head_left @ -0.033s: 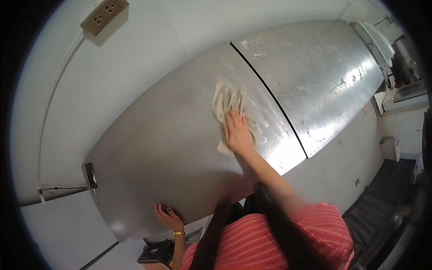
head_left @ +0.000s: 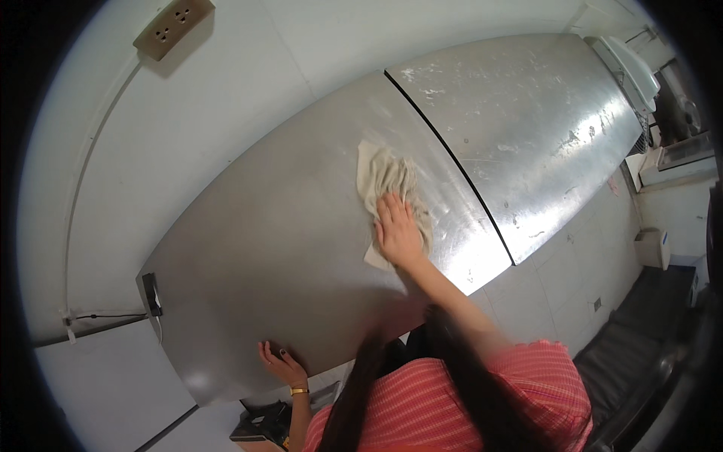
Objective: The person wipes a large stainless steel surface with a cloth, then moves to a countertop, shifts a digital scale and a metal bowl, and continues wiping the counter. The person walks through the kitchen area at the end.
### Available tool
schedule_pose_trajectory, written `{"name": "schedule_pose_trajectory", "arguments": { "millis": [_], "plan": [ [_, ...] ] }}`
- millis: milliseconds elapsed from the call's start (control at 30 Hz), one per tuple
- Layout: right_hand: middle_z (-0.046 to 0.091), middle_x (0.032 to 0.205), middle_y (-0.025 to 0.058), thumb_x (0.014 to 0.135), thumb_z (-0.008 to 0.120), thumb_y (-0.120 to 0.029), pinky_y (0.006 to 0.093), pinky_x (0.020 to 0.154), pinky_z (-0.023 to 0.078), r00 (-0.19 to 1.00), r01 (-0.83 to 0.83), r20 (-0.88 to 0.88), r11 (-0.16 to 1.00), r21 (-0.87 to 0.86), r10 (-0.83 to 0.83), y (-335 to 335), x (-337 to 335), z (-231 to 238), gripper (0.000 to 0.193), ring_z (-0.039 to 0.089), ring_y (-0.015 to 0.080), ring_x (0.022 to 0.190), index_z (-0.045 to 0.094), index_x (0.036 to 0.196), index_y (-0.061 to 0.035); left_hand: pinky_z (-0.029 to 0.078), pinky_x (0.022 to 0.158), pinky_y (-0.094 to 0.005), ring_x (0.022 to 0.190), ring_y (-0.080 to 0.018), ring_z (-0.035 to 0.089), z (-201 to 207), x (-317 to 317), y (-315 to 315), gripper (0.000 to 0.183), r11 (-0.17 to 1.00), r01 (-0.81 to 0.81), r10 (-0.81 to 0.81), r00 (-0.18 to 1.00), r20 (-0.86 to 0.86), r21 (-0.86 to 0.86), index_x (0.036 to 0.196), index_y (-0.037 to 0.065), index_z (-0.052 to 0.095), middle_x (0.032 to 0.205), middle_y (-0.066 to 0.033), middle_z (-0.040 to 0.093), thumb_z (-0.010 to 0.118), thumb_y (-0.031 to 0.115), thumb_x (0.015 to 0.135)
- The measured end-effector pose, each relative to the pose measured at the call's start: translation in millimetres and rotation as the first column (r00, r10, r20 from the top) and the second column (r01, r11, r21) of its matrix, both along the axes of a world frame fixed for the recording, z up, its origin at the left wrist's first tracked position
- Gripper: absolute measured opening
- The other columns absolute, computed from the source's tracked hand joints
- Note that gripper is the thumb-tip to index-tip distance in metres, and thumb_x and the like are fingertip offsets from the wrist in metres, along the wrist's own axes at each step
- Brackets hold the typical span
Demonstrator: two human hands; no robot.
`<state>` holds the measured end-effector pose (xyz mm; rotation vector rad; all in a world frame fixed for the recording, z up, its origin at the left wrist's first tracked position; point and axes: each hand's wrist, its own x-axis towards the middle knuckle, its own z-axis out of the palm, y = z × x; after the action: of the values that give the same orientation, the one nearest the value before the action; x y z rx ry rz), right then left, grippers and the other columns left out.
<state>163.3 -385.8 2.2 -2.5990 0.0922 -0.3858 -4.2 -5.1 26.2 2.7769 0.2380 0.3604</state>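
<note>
A crumpled cream cloth lies on the brushed metal tabletop, left of the black seam. My right hand is pressed down on it, closed on its bunched folds with the fingertips towards the wall. Part of the cloth is hidden beneath the palm and fingers. At the table's near edge my left hand rests on the metal, fingers spread and holding nothing. A gold-coloured band sits on that wrist.
A second metal tabletop, scratched and spotted, adjoins beyond the seam. At its far end stands a pale device. A black power adapter with a cord sits at the left corner. A black padded bench is at lower right.
My right hand has slid slightly towards me, dragging the cloth along the metal. The left hand stays in place.
</note>
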Motion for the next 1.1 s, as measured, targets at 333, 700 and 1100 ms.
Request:
{"name": "schedule_pose_trajectory", "arguments": {
  "millis": [333, 700, 1100],
  "plan": [
    [0.035, 0.143, 0.0156, 0.092, 0.041, -0.026, 0.0486, 0.109, 0.023, 0.954, 0.283, 0.131, 0.952, -0.115, -0.268, -58.0, 147.4, -17.4, 0.047, 0.031, 0.0310, 0.133, 0.042, 0.134, -0.0031, 0.031, 0.102, -0.0468, 0.123, -0.0391, 0.040, -7.8, 15.0, -4.9, 0.049, 0.998, 0.059, -0.060, 0.995, 0.075, 0.018, 0.121, -0.008, 0.045, 0.133, -0.0245, 0.040, 0.036, 0.033, 0.097],
    [0.041, 0.139, 0.0174, 0.093, 0.039, -0.024, 0.0457, 0.109, 0.025, 0.813, 0.581, 0.005, 0.809, -0.094, -0.583, -101.7, -131.0, -8.4, 0.046, 0.034, 0.0314, 0.132, 0.042, 0.134, -0.0047, 0.033, 0.101, -0.0461, 0.123, -0.0383, 0.040, -14.0, -0.2, 12.4, 0.042, 0.988, 0.145, -0.132, 0.968, 0.213, -0.046, 0.119, -0.008, 0.046, 0.132, -0.0252, 0.041, 0.039, 0.026, 0.096],
    [0.035, 0.140, 0.0248, 0.092, 0.038, -0.026, 0.0467, 0.110, 0.022, 0.978, 0.198, 0.080, 0.979, -0.057, -0.193, 89.1, 12.9, -23.6, 0.052, 0.029, 0.0356, 0.134, 0.037, 0.135, 0.0040, 0.026, 0.105, -0.0493, 0.130, -0.0378, 0.031, 20.8, -52.9, 30.7, 0.037, 0.902, 0.352, -0.247, 0.895, 0.372, -0.248, 0.122, -0.006, 0.043, 0.140, -0.0249, 0.032, 0.040, 0.018, 0.094]
  ]
}}
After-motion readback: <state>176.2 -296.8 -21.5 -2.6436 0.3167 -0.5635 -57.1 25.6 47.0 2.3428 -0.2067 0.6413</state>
